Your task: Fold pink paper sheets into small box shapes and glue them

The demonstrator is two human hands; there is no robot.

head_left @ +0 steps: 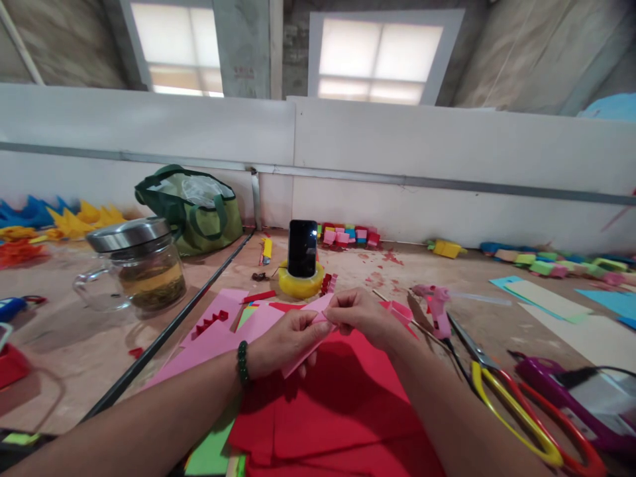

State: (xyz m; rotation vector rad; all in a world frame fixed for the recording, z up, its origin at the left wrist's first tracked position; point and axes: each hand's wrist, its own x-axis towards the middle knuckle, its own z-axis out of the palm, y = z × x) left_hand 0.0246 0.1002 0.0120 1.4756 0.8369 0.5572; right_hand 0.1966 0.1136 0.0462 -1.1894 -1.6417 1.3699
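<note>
Hands: the left hand [285, 341] and right hand [362, 318] meet mid-view, the fingers of each pinched tight on one pink paper piece [304, 359].
Paper's place: held between both hands just above a stack of red paper sheets [348, 404], its lower corner hanging under the left hand.
Wrist: a dark bead bracelet [242, 363] sits on the left one.
Surface: a worn brown tabletop [74, 358], smeared with red marks farther back, split by a dark metal seam [173, 324] running diagonally.
Left of seam: a lidded glass mug [142, 265] of yellowish liquid, and a green bag [191, 205] against the partition.
Centre: a phone [302, 248] stands upright in a yellow tape roll [301, 286]; pink sheets [218, 338] lie beside the red ones.
Right: a pink glue gun [436, 308], then scissors [517, 404] with yellow and red handles.
Back edge: coloured foam blocks [348, 235] along a white partition [397, 159].
Room: bare grey walls and two bright shaded windows [380, 59] above the partition.
</note>
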